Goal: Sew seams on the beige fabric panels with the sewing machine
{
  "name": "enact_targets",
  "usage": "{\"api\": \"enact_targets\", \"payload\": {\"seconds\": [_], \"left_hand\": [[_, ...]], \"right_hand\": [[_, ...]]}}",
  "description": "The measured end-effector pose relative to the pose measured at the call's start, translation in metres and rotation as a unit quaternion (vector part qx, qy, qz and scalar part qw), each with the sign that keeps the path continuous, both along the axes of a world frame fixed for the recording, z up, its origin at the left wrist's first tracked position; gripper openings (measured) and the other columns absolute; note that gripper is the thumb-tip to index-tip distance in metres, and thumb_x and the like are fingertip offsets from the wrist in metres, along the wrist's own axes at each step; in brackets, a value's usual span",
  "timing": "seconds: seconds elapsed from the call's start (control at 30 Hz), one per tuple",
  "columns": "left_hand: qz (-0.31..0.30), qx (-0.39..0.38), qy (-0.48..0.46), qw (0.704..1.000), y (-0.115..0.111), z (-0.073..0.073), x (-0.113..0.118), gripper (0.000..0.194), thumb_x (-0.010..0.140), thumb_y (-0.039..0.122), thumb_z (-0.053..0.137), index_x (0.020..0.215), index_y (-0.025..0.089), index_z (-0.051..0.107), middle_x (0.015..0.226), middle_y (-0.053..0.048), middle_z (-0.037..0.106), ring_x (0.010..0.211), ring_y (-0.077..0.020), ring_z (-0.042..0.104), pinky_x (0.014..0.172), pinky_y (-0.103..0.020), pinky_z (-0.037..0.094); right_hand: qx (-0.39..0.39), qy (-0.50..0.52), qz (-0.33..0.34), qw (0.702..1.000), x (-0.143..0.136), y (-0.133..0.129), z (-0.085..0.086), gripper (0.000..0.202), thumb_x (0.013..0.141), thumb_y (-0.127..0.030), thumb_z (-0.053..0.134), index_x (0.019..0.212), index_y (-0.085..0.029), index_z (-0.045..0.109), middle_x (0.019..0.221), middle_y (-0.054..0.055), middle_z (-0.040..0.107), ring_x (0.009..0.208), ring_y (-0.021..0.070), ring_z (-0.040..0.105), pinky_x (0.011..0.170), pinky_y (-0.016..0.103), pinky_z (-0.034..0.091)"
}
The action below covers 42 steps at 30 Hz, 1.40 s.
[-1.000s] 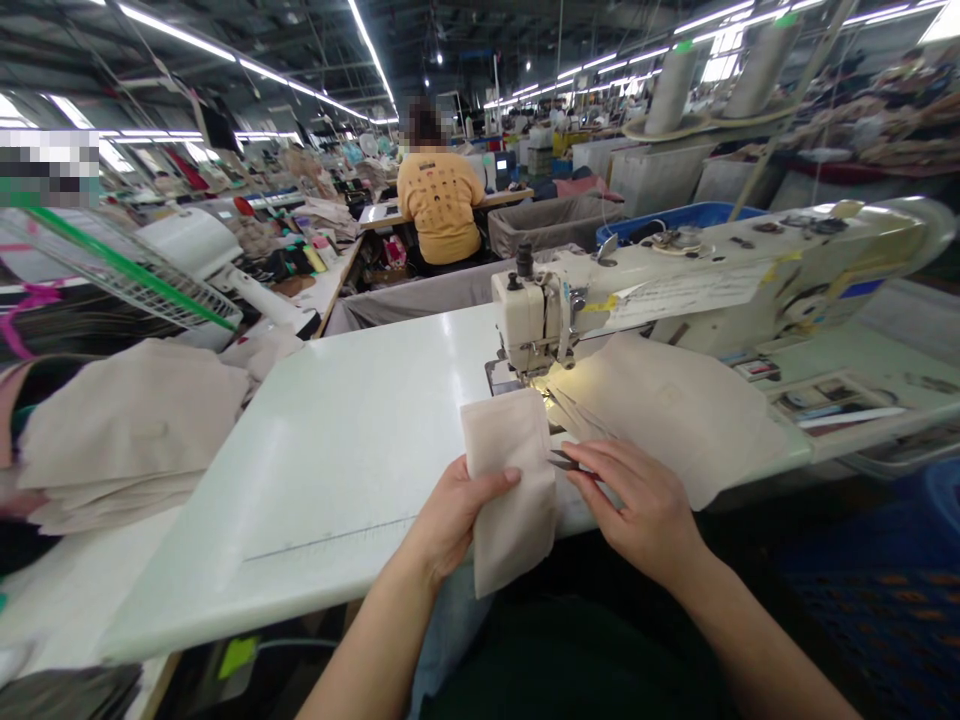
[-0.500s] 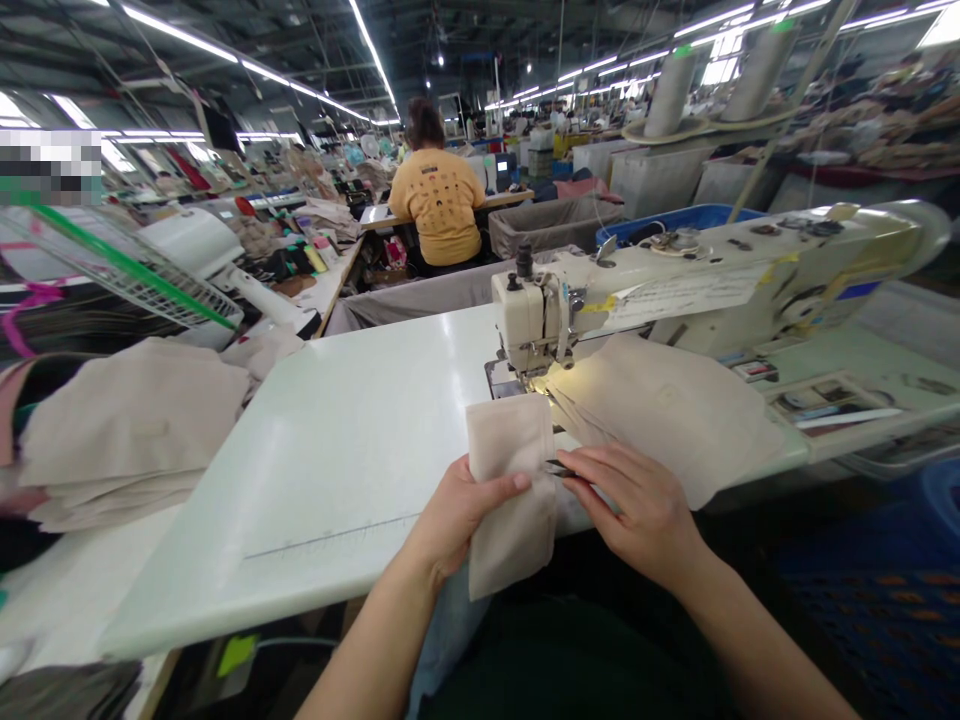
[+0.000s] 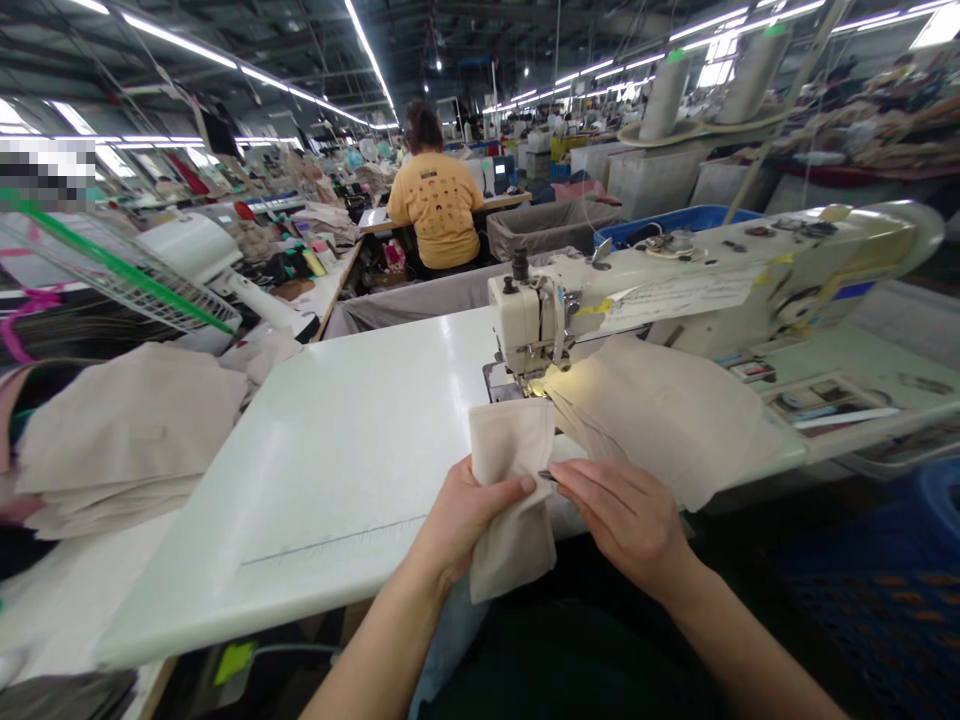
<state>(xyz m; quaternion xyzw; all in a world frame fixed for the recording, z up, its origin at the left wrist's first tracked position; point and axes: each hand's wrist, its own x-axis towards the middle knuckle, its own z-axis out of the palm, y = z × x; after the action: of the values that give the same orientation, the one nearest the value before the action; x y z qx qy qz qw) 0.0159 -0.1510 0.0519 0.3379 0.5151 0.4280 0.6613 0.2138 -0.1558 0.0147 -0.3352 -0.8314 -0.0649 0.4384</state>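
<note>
My left hand (image 3: 476, 515) grips a folded beige fabric piece (image 3: 511, 437), thumb on top, fingers behind it. The piece is upright at the table's front edge, and a stitch line runs near its border. In my right hand (image 3: 626, 515) is a small pair of thread snips (image 3: 548, 476), mostly hidden by the fingers. Its dark tips touch or nearly touch the right edge of the fabric. Just behind stands the sewing machine (image 3: 525, 325), its lamp lit at the needle. More beige fabric (image 3: 667, 415) lies to the right, under the machine's arm.
The pale sewing table (image 3: 360, 430) has a ruler line near its front edge. Stacked beige fabric (image 3: 127, 430) and a fan (image 3: 187, 260) are at the left. A co-worker (image 3: 435, 205) sits ahead, back turned. A blue crate (image 3: 877, 600) stands low at the right.
The snips have shifted slightly left, and their blades look closer together. The fabric now bends more around my left thumb. The rest looks the same.
</note>
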Motion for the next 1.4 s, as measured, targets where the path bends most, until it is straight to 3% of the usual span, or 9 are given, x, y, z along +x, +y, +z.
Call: {"api": "enact_targets", "payload": {"seconds": [0.27, 0.57, 1.27, 1.4], "left_hand": [[0.014, 0.004, 0.004, 1.000, -0.0024, -0.0014, -0.0006, 0.041, 0.061, 0.024, 0.090, 0.098, 0.013, 0.074, 0.089, -0.008, 0.078, 0.073, -0.0187, 0.069, 0.069, -0.026, 0.054], [0.011, 0.026, 0.008, 1.000, -0.0037, 0.0001, -0.0016, 0.046, 0.062, 0.025, 0.089, 0.104, 0.012, 0.074, 0.102, -0.011, 0.078, 0.079, -0.0205, 0.071, 0.073, -0.027, 0.055], [0.001, 0.011, 0.001, 1.000, -0.0047, 0.0003, 0.0009, 0.046, 0.061, 0.025, 0.089, 0.103, 0.012, 0.074, 0.102, -0.012, 0.078, 0.079, -0.0197, 0.071, 0.073, -0.026, 0.054], [0.012, 0.014, 0.004, 1.000, -0.0054, 0.0011, 0.0007, 0.047, 0.061, 0.026, 0.089, 0.102, 0.012, 0.074, 0.100, -0.011, 0.078, 0.077, -0.0197, 0.071, 0.071, -0.026, 0.055]], "right_hand": [[-0.041, 0.069, -0.021, 0.997, 0.0012, 0.0037, 0.0028, 0.029, 0.096, -0.012, 0.061, 0.124, -0.020, 0.066, 0.104, 0.009, 0.076, 0.095, 0.0221, 0.071, 0.084, 0.037, 0.058], [-0.041, 0.058, -0.020, 0.997, 0.0015, 0.0054, 0.0022, 0.029, 0.095, -0.013, 0.061, 0.123, -0.019, 0.066, 0.106, 0.009, 0.076, 0.096, 0.0226, 0.071, 0.085, 0.037, 0.057], [-0.018, 0.026, -0.010, 0.999, 0.0025, 0.0081, 0.0014, 0.031, 0.094, -0.009, 0.062, 0.124, -0.018, 0.064, 0.104, 0.009, 0.076, 0.093, 0.0223, 0.071, 0.084, 0.037, 0.057], [-0.059, 0.084, -0.014, 0.995, -0.0009, 0.0054, 0.0000, 0.025, 0.097, -0.013, 0.058, 0.120, -0.020, 0.064, 0.103, 0.008, 0.076, 0.094, 0.0205, 0.071, 0.085, 0.035, 0.057]]}}
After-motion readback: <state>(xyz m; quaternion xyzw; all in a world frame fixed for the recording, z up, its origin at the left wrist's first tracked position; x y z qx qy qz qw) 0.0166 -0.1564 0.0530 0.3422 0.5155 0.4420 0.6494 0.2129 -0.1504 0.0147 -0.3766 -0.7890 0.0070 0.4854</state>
